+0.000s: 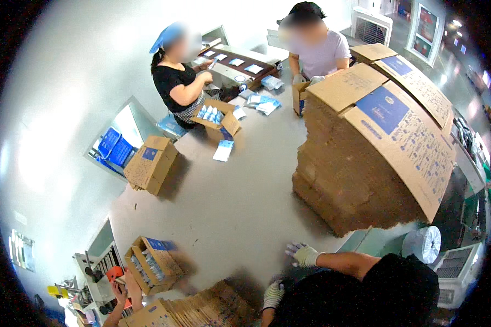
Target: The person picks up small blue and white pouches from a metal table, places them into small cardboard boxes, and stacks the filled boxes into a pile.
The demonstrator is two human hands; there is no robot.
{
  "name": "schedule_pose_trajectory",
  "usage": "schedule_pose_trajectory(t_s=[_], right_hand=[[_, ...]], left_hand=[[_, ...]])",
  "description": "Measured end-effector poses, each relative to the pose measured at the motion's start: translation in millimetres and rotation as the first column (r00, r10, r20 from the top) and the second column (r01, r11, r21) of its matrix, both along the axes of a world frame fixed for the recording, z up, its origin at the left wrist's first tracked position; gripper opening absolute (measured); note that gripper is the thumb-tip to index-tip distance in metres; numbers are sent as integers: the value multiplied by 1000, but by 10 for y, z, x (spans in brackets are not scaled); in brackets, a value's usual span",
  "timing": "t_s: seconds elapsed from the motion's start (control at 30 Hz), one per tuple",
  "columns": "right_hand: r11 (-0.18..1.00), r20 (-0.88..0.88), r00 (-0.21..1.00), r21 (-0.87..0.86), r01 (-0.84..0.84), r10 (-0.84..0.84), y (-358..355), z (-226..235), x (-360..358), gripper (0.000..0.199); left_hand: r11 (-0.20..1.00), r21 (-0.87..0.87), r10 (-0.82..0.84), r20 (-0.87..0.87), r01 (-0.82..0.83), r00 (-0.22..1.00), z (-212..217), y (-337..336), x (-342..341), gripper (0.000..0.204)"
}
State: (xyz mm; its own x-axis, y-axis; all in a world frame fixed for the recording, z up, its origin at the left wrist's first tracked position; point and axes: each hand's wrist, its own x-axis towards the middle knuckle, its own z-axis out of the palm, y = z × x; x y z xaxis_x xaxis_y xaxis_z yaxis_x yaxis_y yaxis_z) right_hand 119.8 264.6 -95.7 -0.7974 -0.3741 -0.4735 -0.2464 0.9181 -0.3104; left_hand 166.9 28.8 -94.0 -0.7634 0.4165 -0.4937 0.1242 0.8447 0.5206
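Note:
My right hand [305, 255], in a pale knitted glove, lies on the grey table [240, 201] near its front edge, fingers spread and holding nothing. Lower down, beside my black clothing, is my left hand [273, 295] in a striped glove. Its fingers seem loosely stretched out, partly shaded, with nothing visible in them. To its left stands a row of flattened cardboard cartons [202, 308]. Beyond my right hand rises a tall stack of flat brown cartons [360, 158] with blue printed panels.
At lower left, another person's bare hands [131, 284] are at an orange tool beside an open carton of packets [153, 264]. A brown carton [153, 163] stands at the left edge. Two people work across the table near another packet-filled carton [215, 117] and loose packets [264, 103].

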Motion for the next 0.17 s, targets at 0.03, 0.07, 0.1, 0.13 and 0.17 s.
schedule_pose_trajectory(t_s=[0.03, 0.07, 0.1, 0.13, 0.17], right_hand=[[997, 38, 999, -68, 22, -20, 130, -69, 90, 63], [994, 6, 1000, -108, 9, -9, 179, -16, 156, 66], [994, -5, 1000, -107, 5, -6, 302, -48, 207, 66], [998, 61, 997, -44, -53, 56, 389, -154, 307, 67], [994, 125, 987, 22, -109, 105, 503, -309, 390, 67]], left_hand=[[1000, 15, -25, 41, 25, 999, -126, 88, 8, 30], [999, 28, -23, 125, 20, 992, -291, 86, 24, 31], [999, 30, -21, 114, 18, 993, -314, 162, 76, 31], [1000, 27, 2, -41, -1, 999, -328, 222, 146, 34], [999, 33, 2, -59, 0, 998, -353, 337, 97, 34]])
